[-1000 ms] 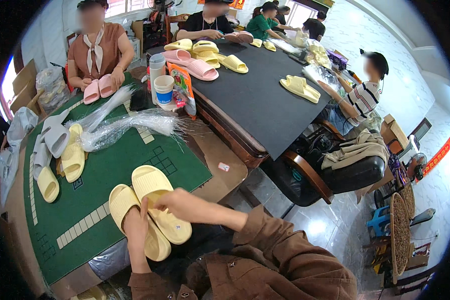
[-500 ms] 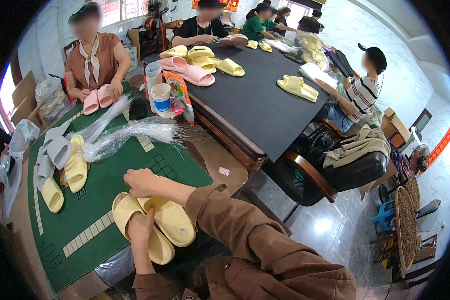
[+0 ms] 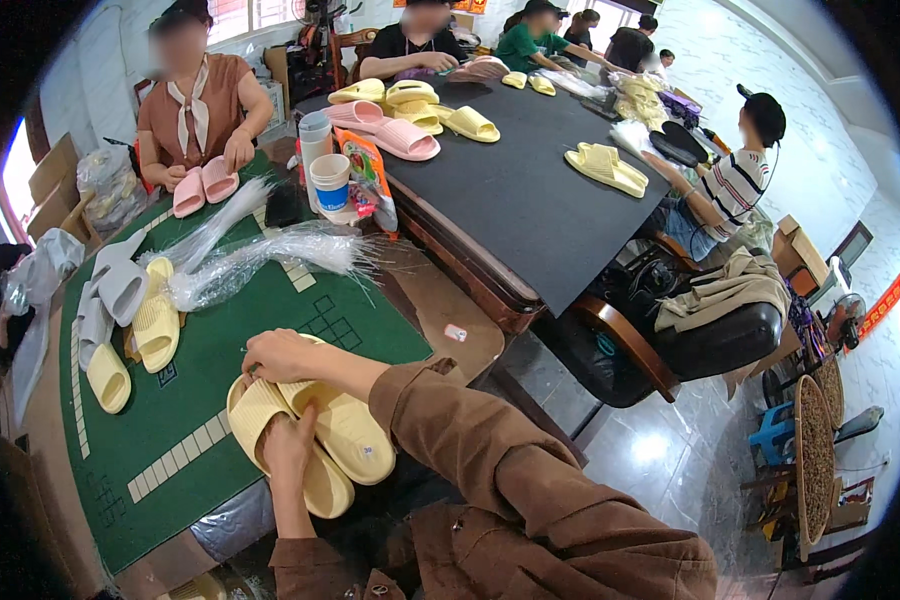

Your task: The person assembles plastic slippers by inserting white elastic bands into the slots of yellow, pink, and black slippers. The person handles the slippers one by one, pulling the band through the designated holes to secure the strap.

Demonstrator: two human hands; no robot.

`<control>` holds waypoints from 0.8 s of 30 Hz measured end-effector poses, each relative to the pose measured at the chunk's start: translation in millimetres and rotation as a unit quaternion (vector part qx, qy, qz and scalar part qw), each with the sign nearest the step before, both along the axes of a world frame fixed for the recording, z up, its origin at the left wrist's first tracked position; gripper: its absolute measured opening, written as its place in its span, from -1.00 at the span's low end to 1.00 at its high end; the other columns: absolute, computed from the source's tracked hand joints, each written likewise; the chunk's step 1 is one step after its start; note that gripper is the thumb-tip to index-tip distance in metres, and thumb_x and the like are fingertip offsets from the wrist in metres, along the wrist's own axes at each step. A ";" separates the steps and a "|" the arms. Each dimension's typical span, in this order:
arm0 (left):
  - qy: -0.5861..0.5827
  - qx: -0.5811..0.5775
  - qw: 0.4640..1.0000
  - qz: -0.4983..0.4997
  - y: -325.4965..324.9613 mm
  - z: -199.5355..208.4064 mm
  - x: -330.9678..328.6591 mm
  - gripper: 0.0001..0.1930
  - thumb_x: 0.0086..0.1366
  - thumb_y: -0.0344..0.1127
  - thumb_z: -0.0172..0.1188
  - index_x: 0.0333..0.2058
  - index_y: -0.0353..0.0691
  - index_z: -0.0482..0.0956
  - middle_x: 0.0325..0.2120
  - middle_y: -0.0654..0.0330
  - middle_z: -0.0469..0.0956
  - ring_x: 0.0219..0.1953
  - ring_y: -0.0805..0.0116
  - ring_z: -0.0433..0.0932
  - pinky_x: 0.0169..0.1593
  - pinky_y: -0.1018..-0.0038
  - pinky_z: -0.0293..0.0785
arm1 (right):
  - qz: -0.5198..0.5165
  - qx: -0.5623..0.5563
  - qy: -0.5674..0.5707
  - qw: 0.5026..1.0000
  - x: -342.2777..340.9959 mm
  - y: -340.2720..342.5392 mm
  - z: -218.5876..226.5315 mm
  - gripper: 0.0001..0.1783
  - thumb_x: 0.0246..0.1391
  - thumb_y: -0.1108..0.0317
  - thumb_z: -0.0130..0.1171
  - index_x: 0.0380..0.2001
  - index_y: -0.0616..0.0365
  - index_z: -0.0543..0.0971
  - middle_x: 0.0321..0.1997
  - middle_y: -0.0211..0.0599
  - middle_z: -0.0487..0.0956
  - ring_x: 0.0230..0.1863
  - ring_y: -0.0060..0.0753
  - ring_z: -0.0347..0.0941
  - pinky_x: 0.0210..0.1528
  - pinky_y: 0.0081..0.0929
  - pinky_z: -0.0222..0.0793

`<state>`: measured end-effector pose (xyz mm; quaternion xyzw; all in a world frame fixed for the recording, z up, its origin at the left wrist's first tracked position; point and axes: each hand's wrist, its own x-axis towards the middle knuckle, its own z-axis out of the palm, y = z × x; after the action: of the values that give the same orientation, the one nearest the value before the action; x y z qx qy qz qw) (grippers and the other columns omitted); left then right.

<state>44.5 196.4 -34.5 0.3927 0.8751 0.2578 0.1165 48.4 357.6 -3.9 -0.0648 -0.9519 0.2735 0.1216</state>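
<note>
Two slippers (image 3: pixel 355 440) overhang the mat's edge (image 3: pixel 180 512), left grip (image 3: pixel 288 445) pinching them, right grip (image 3: pixel 278 356) unclear

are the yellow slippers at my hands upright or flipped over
Upright: the yellow slippers have their footbeds and ribbed straps facing up.

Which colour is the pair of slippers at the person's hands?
The slippers are pale yellow, seen best in the head view.

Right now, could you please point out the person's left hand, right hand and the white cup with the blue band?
Left hand (image 3: pixel 288 440): head view, back of the hand.
Right hand (image 3: pixel 282 356): head view, back of the hand.
White cup (image 3: pixel 330 184): head view, outer wall.
</note>
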 end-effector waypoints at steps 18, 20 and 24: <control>0.015 0.001 0.999 0.033 2.5 -4.8 2.8 -0.30 0.20 0.16 0.16 -0.09 -0.54 0.45 -0.19 -0.36 0.52 -0.09 -0.29 0.49 -0.03 0.09 0.40 | 0.019 -0.137 0.064 0.988 1.0 -0.1 -3.9 -0.77 -0.09 0.23 0.26 -0.43 0.17 0.64 -0.40 -0.15 0.65 -0.32 -0.11 0.59 -0.24 -0.24 0.47; 0.018 -0.012 1.000 0.023 2.1 -3.0 2.5 -0.30 0.20 0.16 0.16 -0.10 -0.55 0.45 -0.20 -0.36 0.52 -0.10 -0.29 0.49 -0.03 0.08 0.40 | 0.013 -0.141 0.057 0.988 0.1 3.1 -4.2 -0.77 -0.10 0.23 0.27 -0.44 0.18 0.63 -0.41 -0.15 0.65 -0.33 -0.13 0.59 -0.25 -0.25 0.47; -0.036 -0.063 0.997 0.026 -1.0 18.4 6.3 -0.26 0.22 0.19 0.10 -0.05 -0.55 0.44 -0.13 -0.37 0.49 -0.04 -0.26 0.48 0.05 0.11 0.36 | 0.023 -0.157 0.077 0.984 2.1 -2.0 -4.0 -0.80 -0.11 0.27 0.28 -0.46 0.19 0.62 -0.43 -0.14 0.64 -0.36 -0.15 0.58 -0.27 -0.28 0.46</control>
<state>50.8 195.4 -16.2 0.3526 0.8946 0.2187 0.1656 50.4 355.7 -7.9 -0.0399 -0.8860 0.4267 0.1768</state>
